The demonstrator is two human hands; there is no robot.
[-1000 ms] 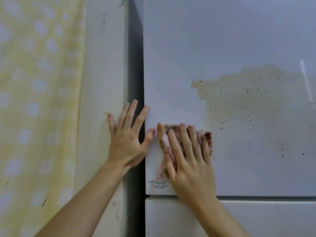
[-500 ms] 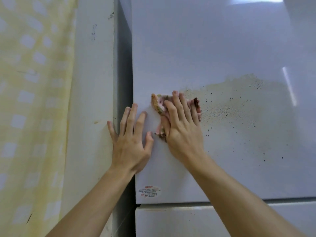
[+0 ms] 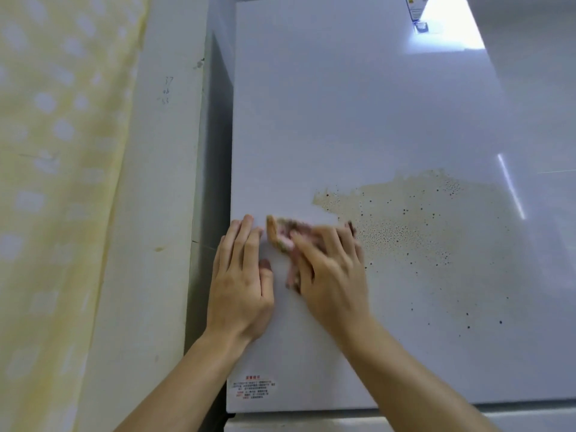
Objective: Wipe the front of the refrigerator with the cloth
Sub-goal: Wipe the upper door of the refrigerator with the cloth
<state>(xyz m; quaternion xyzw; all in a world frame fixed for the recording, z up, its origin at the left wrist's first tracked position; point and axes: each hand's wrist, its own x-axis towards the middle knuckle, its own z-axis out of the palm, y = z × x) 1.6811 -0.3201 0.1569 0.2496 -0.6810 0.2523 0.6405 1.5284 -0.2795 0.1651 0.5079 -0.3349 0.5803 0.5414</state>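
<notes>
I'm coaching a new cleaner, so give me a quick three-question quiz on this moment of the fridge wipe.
1. Which hand presses the cloth against the refrigerator door?
2. Where is the brown speckled stain? A: to the left of the cloth. B: to the right of the cloth. C: hidden under the left hand.
3. True or false: the left hand lies flat at the door's left edge and holds nothing.

Key: 1. The right hand. 2. B. 3. True.
</notes>
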